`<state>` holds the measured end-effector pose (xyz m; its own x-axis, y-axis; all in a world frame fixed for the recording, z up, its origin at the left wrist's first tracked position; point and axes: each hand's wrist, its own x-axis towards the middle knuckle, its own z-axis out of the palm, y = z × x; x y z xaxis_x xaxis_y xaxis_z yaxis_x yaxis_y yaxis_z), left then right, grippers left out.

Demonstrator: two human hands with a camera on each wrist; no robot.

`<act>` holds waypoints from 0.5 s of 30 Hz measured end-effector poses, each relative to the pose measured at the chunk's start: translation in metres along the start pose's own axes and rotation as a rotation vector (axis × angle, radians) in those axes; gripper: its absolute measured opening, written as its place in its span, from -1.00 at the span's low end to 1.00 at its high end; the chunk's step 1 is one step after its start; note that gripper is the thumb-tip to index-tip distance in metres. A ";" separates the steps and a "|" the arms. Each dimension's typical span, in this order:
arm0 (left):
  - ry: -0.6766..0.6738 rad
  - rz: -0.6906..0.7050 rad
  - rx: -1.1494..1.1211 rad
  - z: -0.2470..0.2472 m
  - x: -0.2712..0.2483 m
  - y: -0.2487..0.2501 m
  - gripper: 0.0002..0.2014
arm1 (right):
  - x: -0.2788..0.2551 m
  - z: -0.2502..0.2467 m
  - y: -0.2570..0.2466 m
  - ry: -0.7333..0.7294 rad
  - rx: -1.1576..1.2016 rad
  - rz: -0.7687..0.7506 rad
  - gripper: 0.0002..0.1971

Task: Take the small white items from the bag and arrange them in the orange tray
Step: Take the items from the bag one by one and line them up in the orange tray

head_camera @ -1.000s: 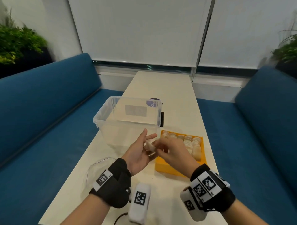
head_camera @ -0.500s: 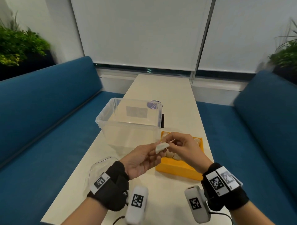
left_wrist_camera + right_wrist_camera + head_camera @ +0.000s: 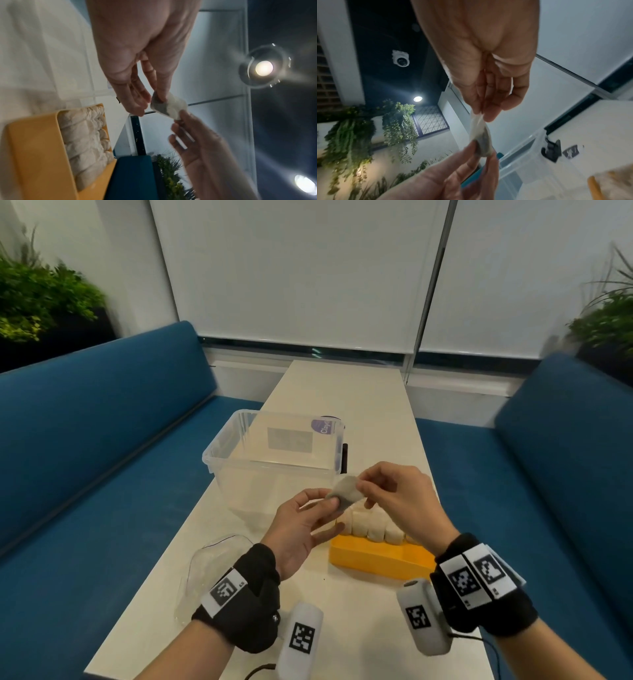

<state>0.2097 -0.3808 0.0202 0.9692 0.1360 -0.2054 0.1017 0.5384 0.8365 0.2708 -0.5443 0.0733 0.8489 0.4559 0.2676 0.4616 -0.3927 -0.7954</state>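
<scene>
A small white item (image 3: 346, 493) is held in the air between both hands, above the near left corner of the orange tray (image 3: 376, 559) and in front of the clear plastic bin (image 3: 274, 460). It looks like a flat, soft pouch, pale at one end and grey-shadowed at the other; the left wrist view (image 3: 169, 106) shows this two-tone look most plainly. The left hand (image 3: 301, 529) pinches its lower end between thumb and fingertips, palm turned up, the other fingers loosely spread. The right hand (image 3: 394, 498) pinches the upper end from above with thumb and forefinger, the remaining fingers curled. In the right wrist view the item (image 3: 480, 136) hangs stretched between the two pinches.

The tray sits on the long white table (image 3: 359, 398), touching or just beside the bin's near right corner. Rows of white items (image 3: 373, 525) stand packed side by side in it; the left wrist view shows them (image 3: 85, 142) filling most of the tray.

A crumpled clear plastic bag (image 3: 212, 570) lies on the table near the left wrist. Blue benches (image 3: 85, 440) run along both sides of the table, with green plants (image 3: 41, 296) behind them
</scene>
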 end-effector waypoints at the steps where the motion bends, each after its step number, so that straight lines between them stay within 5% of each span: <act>1: 0.002 0.003 0.045 0.000 0.000 -0.001 -0.82 | 0.002 -0.004 -0.004 -0.013 -0.043 -0.021 -0.93; 9: -0.028 0.076 0.272 0.006 0.007 -0.007 -0.80 | 0.015 -0.031 -0.022 -0.125 -0.349 -0.189 -0.90; 15: -0.015 0.024 0.373 0.008 0.016 -0.016 -0.74 | 0.025 -0.045 -0.002 -0.139 -0.432 -0.144 -0.90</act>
<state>0.2258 -0.3942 0.0077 0.9753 0.1311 -0.1778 0.1504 0.1951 0.9692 0.3023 -0.5680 0.1062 0.7396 0.6211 0.2592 0.6617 -0.6008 -0.4486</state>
